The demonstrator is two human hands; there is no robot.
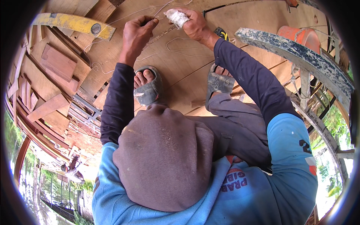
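Observation:
My left hand is closed in a pinch near the top of the view, with thin string running from its fingertips. Beside it, my right hand is wrapped round a white wound bundle, which looks like string wrapped on a core; the core is hidden. The two hands are slightly apart above the wooden boards. More loose pale string trails in curves over the planks below them. Both my feet, in grey slide sandals, rest on the boards.
A yellow spirit level lies at the upper left, near wood offcuts. On the right stand a paint-worn curved plank and an orange round container. A black-and-yellow object sits by my right wrist. Gaps show between some boards.

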